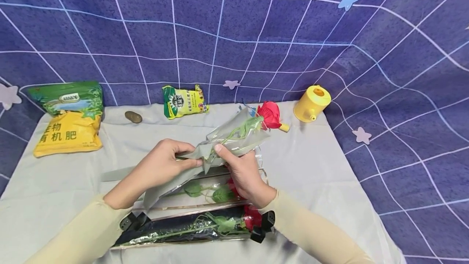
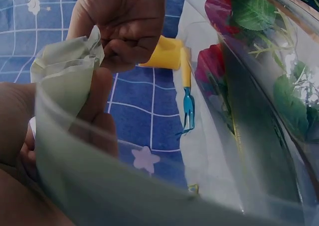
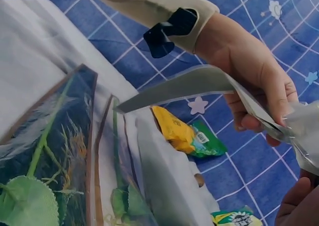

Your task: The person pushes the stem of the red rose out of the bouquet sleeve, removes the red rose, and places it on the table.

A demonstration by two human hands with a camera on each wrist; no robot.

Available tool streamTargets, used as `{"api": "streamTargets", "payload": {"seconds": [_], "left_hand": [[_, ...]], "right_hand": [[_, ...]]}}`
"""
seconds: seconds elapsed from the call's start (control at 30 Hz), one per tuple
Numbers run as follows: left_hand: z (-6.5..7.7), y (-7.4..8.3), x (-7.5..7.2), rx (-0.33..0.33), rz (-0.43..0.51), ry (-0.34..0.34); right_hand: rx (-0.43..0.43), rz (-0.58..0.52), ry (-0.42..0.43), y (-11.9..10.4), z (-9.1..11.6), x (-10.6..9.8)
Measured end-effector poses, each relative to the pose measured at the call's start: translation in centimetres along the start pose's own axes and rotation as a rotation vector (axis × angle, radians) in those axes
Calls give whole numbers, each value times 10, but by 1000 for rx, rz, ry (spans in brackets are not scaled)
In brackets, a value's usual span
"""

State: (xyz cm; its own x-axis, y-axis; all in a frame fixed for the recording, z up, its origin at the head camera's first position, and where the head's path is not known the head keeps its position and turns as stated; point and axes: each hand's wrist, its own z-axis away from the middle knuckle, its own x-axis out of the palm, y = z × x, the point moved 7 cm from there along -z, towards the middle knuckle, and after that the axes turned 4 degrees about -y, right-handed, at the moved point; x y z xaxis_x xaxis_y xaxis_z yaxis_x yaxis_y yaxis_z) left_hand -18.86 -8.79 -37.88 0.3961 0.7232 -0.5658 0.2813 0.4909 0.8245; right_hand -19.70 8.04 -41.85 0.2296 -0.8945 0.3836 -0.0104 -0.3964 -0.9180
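Observation:
Both hands hold an artificial red rose (image 1: pixel 269 114) wrapped in grey-green wrapping paper (image 1: pixel 234 141), raised over the middle of the table. My left hand (image 1: pixel 157 170) pinches the gathered paper near the stem between thumb and fingers. Beside it, my right hand (image 1: pixel 247 174) grips the bundle closer to the bloom, its thumb pressed on top of the paper. A loose paper tail hangs below the left hand and arches out in the right wrist view. The bloom and some green leaves stick out at the upper right end.
Packaged red roses (image 1: pixel 190 229) in clear sleeves lie below the hands. Behind stand a green-and-yellow fertilizer bag (image 1: pixel 69 121), a brown stone (image 1: pixel 133 117), a small fertilizer packet (image 1: pixel 185 102) and a yellow watering can (image 1: pixel 311 103). A small blue fork (image 2: pixel 188 101) lies behind the rose.

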Motion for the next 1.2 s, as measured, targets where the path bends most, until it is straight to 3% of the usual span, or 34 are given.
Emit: {"api": "streamTargets", "payload": {"seconds": [0.2, 0.4, 0.5, 0.7, 0.93, 1.2], "left_hand": [[3, -6, 1, -16, 7, -41], [11, -17, -2, -57, 5, -79], [13, -18, -2, -43, -4, -87], [9, -13, 0, 9, -26, -69], [-2, -2, 4, 21, -17, -26], [-3, 1, 4, 0, -15, -40]], "right_hand": [[30, 48, 0, 0, 1, -3], [9, -12, 52, -9, -3, -17], [9, -34, 69, -13, -4, -24], [10, -70, 72, -11, -2, -24], [14, -73, 29, -6, 0, -14], [2, -230, 153, -20, -6, -36]]}}
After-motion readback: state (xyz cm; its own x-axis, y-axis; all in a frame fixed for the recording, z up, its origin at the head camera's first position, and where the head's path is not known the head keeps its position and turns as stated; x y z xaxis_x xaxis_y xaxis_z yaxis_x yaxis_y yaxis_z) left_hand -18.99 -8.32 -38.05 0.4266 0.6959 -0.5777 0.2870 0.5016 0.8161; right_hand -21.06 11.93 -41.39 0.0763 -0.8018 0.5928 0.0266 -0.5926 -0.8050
